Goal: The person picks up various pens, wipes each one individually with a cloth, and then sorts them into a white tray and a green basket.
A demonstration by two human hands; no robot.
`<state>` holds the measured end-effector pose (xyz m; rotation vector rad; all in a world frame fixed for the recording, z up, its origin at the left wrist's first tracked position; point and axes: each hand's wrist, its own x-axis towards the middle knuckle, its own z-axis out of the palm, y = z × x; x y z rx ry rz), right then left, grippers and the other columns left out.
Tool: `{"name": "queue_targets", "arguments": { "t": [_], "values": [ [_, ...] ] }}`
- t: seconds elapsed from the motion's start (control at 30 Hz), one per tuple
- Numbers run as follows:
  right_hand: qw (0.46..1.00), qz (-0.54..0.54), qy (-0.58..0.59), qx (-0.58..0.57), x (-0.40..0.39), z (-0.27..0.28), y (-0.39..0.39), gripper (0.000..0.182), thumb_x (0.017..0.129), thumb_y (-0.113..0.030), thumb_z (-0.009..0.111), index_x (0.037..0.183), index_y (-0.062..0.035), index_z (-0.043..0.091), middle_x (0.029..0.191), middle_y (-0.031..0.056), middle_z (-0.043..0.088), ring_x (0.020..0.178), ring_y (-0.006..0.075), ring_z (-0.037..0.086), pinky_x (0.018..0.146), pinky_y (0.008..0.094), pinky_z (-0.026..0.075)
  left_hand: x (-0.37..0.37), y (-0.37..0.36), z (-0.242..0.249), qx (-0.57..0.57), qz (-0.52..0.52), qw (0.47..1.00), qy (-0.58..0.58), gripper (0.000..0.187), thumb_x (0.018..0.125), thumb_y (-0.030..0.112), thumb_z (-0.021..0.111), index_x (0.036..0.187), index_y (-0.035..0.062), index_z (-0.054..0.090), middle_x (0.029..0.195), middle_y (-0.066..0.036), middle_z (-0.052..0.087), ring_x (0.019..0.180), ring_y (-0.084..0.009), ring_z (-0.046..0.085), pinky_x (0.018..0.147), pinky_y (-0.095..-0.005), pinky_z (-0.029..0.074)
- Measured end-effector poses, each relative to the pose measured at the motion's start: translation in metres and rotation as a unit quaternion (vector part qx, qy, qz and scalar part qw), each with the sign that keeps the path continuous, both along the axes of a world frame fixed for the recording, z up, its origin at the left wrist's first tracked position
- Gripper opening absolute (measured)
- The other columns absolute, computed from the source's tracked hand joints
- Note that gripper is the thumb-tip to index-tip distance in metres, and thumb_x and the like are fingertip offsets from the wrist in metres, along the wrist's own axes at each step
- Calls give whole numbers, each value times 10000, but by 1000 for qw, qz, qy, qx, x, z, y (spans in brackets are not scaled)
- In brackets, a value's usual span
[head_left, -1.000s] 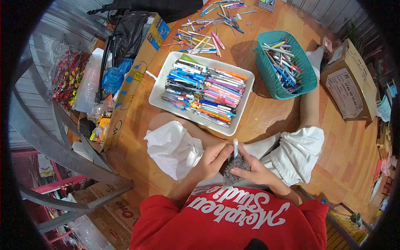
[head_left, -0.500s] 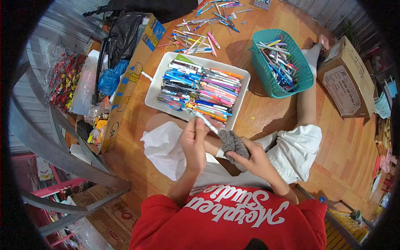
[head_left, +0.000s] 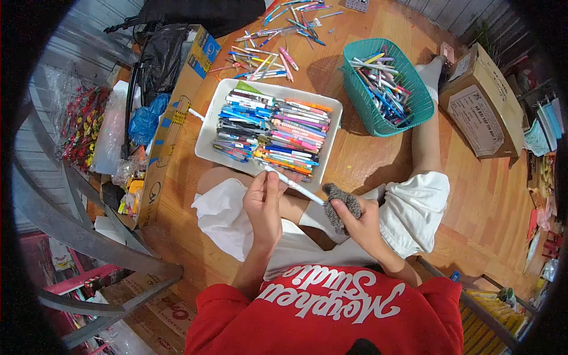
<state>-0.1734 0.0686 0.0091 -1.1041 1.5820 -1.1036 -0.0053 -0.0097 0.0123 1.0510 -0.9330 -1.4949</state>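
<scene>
A white pen slants between my two hands, over my lap. My left hand pinches its upper left end between thumb and fingers. My right hand is closed around a fuzzy grey cloth, which sits by the pen's lower right end. Just beyond my hands stands a white tray, where many pens lie in two side-by-side columns. The fingers of my right hand are partly hidden behind the cloth.
A teal basket of jumbled pens stands right of the tray. Loose pens are scattered on the wooden floor beyond it. Cardboard boxes stand at the left and right. A curved grey metal frame rises at the left.
My right hand and the cloth have shifted slightly right and down, away from my left hand, so more of the white pen shows. The whole view has moved a little.
</scene>
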Motion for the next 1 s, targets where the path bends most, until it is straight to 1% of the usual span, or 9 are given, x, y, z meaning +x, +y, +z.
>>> {"name": "queue_targets", "arguments": {
  "t": [0.1, 0.2, 0.27, 0.4, 0.5, 0.73, 0.83, 0.9, 1.0],
  "values": [
    [999, -39, 17, -31, -5, -11, 2, 231, 847, -190, 653, 853, 40, 661, 578, 60, 593, 507, 72, 538, 475, 243, 412, -3, -11, -5, -9, 63, 996, 59, 235, 971, 165, 436, 1057, -31, 535, 979, -113, 599, 878, -206, 610, 828, -333, 494],
    [996, -85, -15, -19, -17, -19, 8, 219, 853, -175, 646, 891, 40, 664, 613, 34, 612, 533, 58, 531, 493, 230, 421, -7, -43, -7, -122, 147, 981, -33, 242, 971, 181, 427, 1094, 1, 533, 993, -109, 602, 919, -183, 572, 850, -344, 462],
    [991, -120, -57, 17, -26, -23, 17, 214, 856, -166, 642, 905, 41, 663, 645, 20, 621, 559, 49, 529, 505, 225, 428, -4, -75, -39, -305, 52, 910, -276, 219, 954, 131, 430, 1095, 19, 554, 986, -94, 600, 927, -210, 573, 860, -348, 442],
    [986, -143, -73, 53, -38, -24, 34, 210, 867, -158, 628, 861, 51, 641, 653, -5, 589, 565, 44, 494, 497, 224, 411, -31, -107, -97, -505, -157, 696, -486, 328, 754, -18, 536, 1053, 99, 604, 1005, -95, 546, 1000, -287, 526, 927, -408, 390],
    [989, -134, -32, 54, -45, -29, 49, 224, 870, -173, 629, 840, 49, 633, 649, -14, 577, 562, 44, 475, 494, 228, 397, -44, -114, -132, -499, -224, 664, -509, 335, 741, 3, 540, 1055, 97, 606, 1018, -82, 522, 1023, -261, 513, 937, -417, 376],
    [978, -182, -10, 98, -78, -29, 53, 267, 860, -218, 643, 880, 48, 656, 702, 0, 608, 626, 54, 498, 566, 225, 424, -41, -118, -152, -510, -235, 678, -474, 282, 764, 44, 563, 1036, 98, 616, 1031, -86, 529, 1016, -262, 515, 970, -429, 350],
    [982, -164, 90, 15, -111, -7, 16, 276, 849, -181, 641, 1000, 50, 643, 813, 32, 643, 740, 79, 538, 679, 256, 450, -38, -113, -148, -466, -212, 713, -480, 315, 846, 123, 544, 1161, 125, 563, 1207, -126, 471, 1132, -323, 451, 1012, -487, 307],
    [950, -178, 212, -144, -151, -24, -22, 288, 833, -136, 624, 1075, 20, 611, 802, 70, 648, 790, 161, 591, 731, 296, 459, -36, -109, -149, -410, -187, 723, -524, 429, 886, 232, 533, 1295, 126, 462, 1361, -160, 362, 1264, -352, 340, 1051, -539, 228],
    [901, -150, 362, -187, -203, -28, -94, 350, 781, -91, 624, 1121, -16, 584, 859, 190, 641, 800, 299, 633, 744, 362, 478, -31, -103, -174, -391, -158, 697, -580, 544, 898, 318, 512, 1367, 89, 358, 1430, -185, 282, 1331, -343, 256, 1075, -559, 142]
  ]
}}
